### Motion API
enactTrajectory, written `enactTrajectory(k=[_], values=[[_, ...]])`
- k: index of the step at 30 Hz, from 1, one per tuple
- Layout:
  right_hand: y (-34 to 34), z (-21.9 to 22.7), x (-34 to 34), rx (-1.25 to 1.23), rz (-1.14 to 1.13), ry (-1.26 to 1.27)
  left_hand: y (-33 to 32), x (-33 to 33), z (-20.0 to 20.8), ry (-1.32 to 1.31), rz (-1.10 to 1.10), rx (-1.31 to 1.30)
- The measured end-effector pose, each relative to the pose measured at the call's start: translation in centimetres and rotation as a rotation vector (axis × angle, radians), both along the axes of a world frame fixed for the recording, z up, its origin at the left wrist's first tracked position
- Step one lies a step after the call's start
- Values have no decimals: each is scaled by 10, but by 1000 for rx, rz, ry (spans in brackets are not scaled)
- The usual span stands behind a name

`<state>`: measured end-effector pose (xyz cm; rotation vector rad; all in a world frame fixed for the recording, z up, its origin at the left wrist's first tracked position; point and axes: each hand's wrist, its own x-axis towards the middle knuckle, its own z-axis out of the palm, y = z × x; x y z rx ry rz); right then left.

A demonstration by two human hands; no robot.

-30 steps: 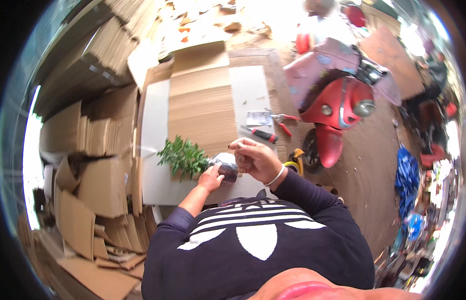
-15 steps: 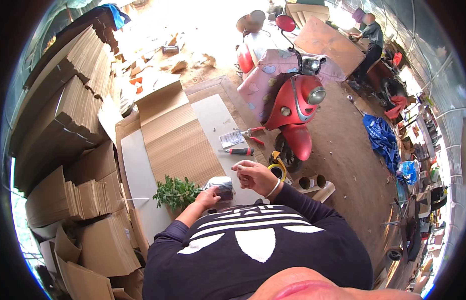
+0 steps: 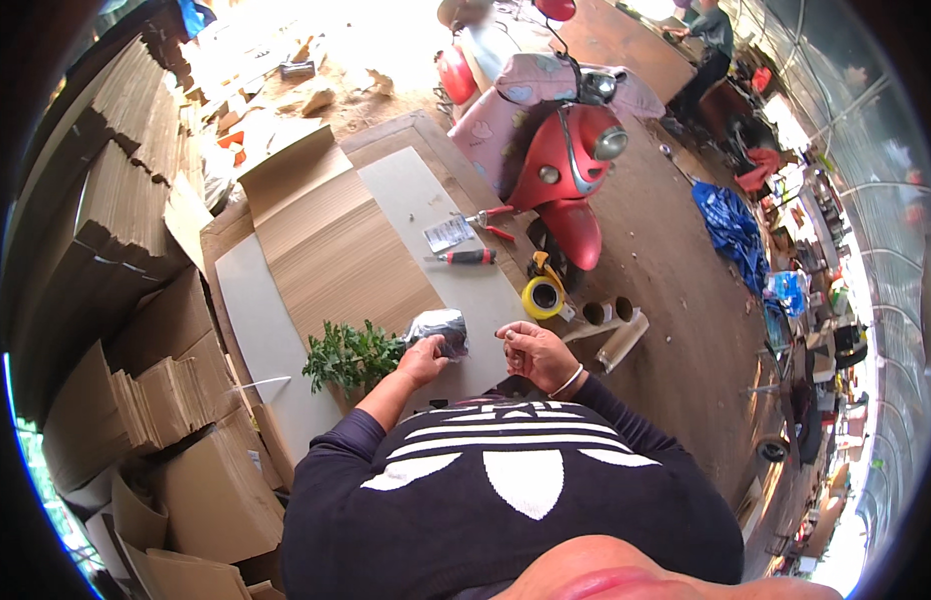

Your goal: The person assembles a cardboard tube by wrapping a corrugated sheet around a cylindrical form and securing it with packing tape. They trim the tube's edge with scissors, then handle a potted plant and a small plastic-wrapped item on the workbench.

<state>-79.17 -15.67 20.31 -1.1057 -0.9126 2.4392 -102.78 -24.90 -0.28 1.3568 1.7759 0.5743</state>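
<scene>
A leafy green plant (image 3: 352,356) lies on its side over the near end of the work table, with its leaves to the left. Its dark root end (image 3: 448,334) is wrapped in clear, shiny plastic film and points right. My left hand (image 3: 423,362) is closed on this wrapped plant from the near side. A short way to the right, my right hand (image 3: 540,357) is held apart from the bundle, its fingers curled and the fingertips pinched. Whatever may be in that pinch is too small to make out.
A flat cardboard stack (image 3: 346,250) covers the table's middle. Beside it lie a red-and-black handled tool (image 3: 470,257), red-handled pliers (image 3: 494,222) and a tape roll (image 3: 543,296). A red scooter (image 3: 569,160) stands beyond; cardboard piles (image 3: 136,210) rise at left. Another person (image 3: 708,50) stands far right.
The view has tilted, shifting the surroundings up and left. My left hand and the wrapped plant have moved a little right over the table. My right hand has drawn away to the right.
</scene>
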Motion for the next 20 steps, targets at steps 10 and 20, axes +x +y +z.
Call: enactTrajectory(k=[10,20], values=[[28,9,42,708,-251,-56,49,42,121,-82,-279,245],[70,165,115,1955,-687,286,123,196,396,-553,-685,1136]])
